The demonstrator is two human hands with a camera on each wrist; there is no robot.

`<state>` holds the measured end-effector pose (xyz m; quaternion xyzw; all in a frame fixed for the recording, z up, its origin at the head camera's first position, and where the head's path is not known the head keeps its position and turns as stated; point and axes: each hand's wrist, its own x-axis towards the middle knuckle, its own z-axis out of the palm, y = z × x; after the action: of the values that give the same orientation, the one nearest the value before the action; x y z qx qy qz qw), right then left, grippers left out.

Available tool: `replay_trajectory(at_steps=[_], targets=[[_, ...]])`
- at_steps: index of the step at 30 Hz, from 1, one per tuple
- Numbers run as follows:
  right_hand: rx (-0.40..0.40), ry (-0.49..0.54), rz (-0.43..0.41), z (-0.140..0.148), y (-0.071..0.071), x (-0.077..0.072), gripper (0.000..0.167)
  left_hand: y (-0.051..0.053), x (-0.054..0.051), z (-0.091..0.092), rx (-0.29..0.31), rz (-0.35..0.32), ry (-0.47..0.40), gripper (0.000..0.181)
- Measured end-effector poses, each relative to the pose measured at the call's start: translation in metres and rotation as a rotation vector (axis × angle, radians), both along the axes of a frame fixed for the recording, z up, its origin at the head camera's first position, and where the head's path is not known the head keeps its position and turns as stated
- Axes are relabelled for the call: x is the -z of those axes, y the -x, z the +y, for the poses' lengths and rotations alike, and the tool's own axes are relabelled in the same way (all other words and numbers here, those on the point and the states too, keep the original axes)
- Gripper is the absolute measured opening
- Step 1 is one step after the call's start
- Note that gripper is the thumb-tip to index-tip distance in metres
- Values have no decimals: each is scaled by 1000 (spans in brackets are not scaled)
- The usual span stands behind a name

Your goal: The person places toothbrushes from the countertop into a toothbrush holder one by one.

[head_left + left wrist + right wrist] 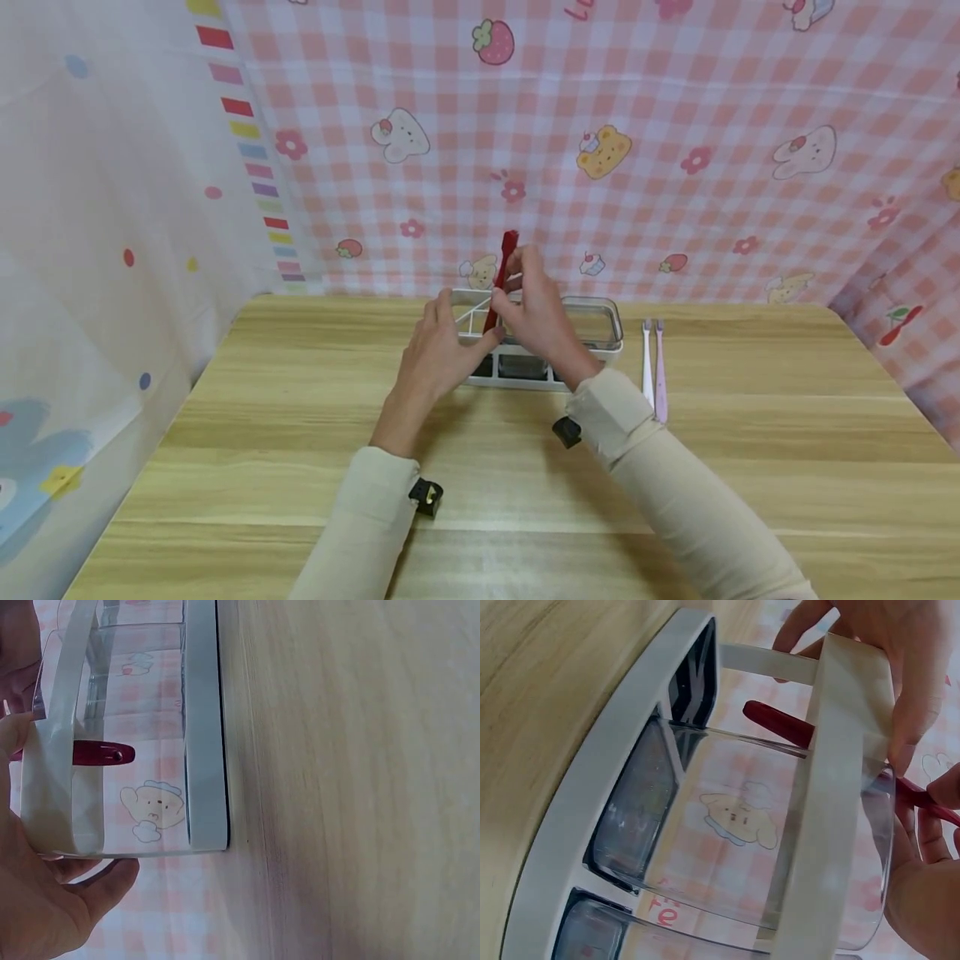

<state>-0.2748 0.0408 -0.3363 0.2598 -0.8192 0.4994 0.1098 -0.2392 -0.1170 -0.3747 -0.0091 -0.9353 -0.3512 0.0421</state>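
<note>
A red toothbrush (507, 254) stands tilted, bristle end up, in a slot at the left part of a white toothbrush holder (525, 384). My right hand (534, 310) pinches it between thumb and fingers. Below the holder's top bar (832, 817), the handle's lower end (105, 753) pokes through and hangs above the base. My left hand (441, 354) grips the holder's left end, its thumb on the top near the brush and its other fingers around the end. Clear cups (739, 817) sit in the holder's frame.
To the right of the holder, a white toothbrush (647, 358) and a purple toothbrush (660, 375) lie side by side on the wooden table (262, 433). Behind the table hangs a pink checked cloth (450, 192). A clear tray (592, 321) tops the holder's right part.
</note>
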Motion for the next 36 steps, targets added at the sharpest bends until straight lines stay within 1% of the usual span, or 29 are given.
replay_trajectory(at_steps=[5, 12, 20, 23, 26, 31, 36], targets=[[-7, 0, 15, 1, -1, 5, 30, 0, 0, 1, -1, 5, 9, 105], [-9, -15, -10, 2, -2, 11, 31, -2, 1, 1, 5, 9, 6, 104], [-1, -56, -9, 2, -1, 14, 29, -2, 1, 0, 11, 28, 20, 97], [1, -64, -12, 3, 1, 13, 29, -2, 2, -1, 13, 29, 22, 96], [5, -60, -36, 3, 1, 12, 29, -1, 2, -1, 15, 29, 24, 96], [30, -50, -102, 3, 0, 9, 29, -1, 1, -2, 19, 27, 31, 98], [53, -50, -131, 2, 1, 9, 31, -2, 0, -2, 26, 20, 32, 98]])
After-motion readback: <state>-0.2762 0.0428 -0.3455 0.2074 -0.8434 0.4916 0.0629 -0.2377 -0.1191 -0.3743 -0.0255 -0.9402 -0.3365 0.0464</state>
